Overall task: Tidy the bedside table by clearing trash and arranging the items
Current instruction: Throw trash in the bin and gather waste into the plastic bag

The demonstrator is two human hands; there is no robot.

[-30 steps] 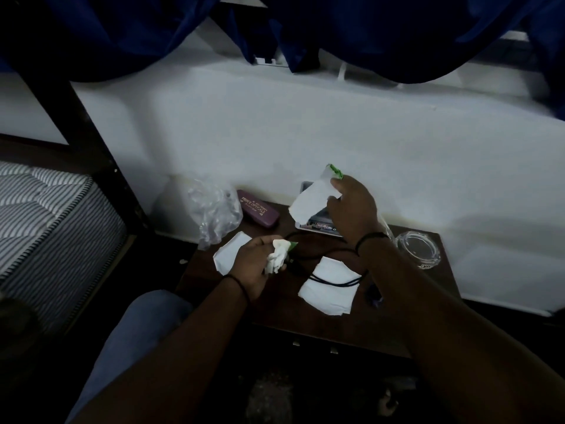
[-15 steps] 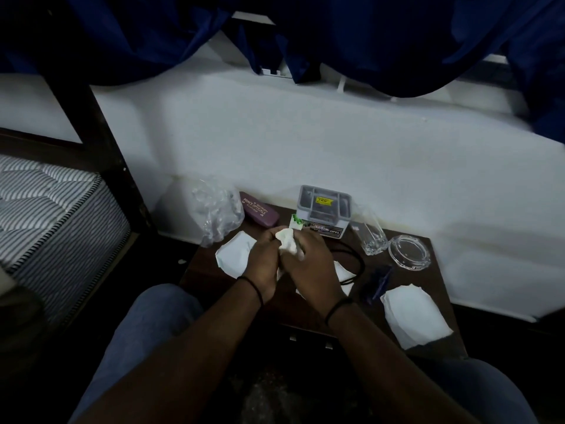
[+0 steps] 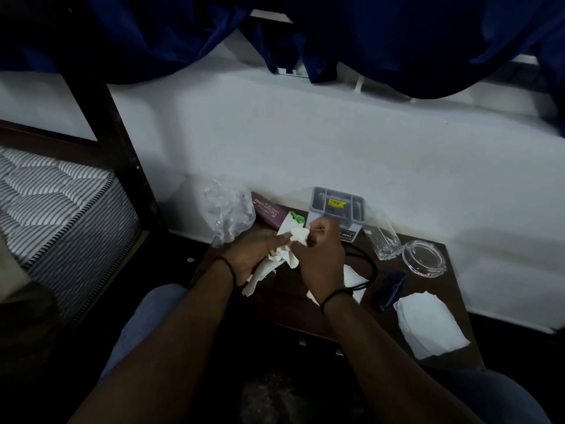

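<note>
While the left hand [image 3: 256, 255] grips crumpled tissue [image 3: 286, 250], the right hand [image 3: 321, 255] pinches it too. Both meet at frame center above the bedside table [image 3: 452, 301].

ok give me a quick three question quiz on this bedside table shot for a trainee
1. True or false: the glass ashtray sits at the table's right rear, beside the drinking glass.
2. Multiple choice: what do the left hand and right hand hold between them? A) a black cable B) crumpled white tissue C) the maroon glasses case
3. Fill in: the flat white napkin lies at the table's front ____ corner.

Key: 1 true. 2 B, the crumpled tissue, both hands in a closed grip on it; the black cable and glasses case lie on the bedside table. 3 right.
</note>
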